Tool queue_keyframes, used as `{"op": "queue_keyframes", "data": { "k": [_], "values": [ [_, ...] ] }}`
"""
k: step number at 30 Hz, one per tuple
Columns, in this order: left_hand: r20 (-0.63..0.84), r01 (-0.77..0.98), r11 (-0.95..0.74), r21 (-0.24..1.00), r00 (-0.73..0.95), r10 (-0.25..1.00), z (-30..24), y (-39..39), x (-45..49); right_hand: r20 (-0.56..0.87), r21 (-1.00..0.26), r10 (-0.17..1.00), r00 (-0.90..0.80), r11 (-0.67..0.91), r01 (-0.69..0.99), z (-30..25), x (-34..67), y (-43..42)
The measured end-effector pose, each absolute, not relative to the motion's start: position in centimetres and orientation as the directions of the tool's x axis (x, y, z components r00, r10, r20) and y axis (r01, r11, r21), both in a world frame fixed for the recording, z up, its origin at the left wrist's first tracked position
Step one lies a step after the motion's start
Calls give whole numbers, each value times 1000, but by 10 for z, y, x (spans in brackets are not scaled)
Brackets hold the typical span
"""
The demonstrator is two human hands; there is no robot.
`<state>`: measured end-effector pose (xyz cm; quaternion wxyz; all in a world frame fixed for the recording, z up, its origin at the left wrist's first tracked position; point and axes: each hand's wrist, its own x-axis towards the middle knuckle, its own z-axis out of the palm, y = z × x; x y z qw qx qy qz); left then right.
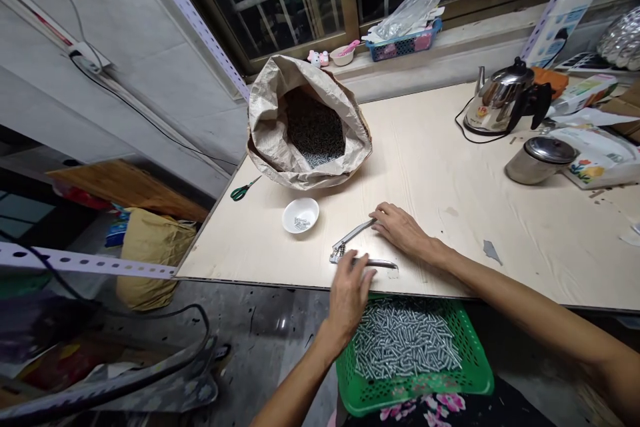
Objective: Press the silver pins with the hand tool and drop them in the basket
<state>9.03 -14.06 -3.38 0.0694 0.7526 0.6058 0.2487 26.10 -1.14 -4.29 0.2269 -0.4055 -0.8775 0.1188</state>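
Observation:
A metal hand tool (356, 245) with two long handles lies open on the pale tabletop (450, 213) near its front edge. My right hand (403, 228) rests on the end of the upper handle, fingers curled over it. My left hand (350, 293) is at the lower handle near the tool's head, fingers bent down onto it. Just below the table edge sits a green plastic basket (470, 373) filled with silver screws (400, 340). A small white bowl (301, 215) holding several screws stands left of the tool.
A large paper sack (270, 120) of dark screws stands at the back left, with green-handled scissors (244, 190) beside it. A steel kettle (503, 103), a lidded steel pot (540, 160) and packets crowd the right. A blue basket (405, 43) sits on the window sill.

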Motion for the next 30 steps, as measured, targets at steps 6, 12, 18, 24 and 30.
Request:
{"op": "queue_keyframes", "data": {
  "k": [6,12,18,24,30],
  "values": [
    [-99,955,157,250,-136,986,-8,-122,47,238,-466,667,-706,717,519,-39,273,-67],
    [-512,941,279,191,-147,846,0,-84,43,275,-334,699,-660,714,616,-63,254,-58],
    [-245,993,105,54,-89,965,23,-99,53,307,-342,749,-588,663,666,-66,263,-36],
    [-280,970,-102,223,164,946,45,-120,62,334,-388,759,-558,651,653,-69,265,-38],
    [-164,968,-29,-247,-12,986,41,-29,-8,362,-360,747,-558,664,655,-72,261,-38]
  ]
}}
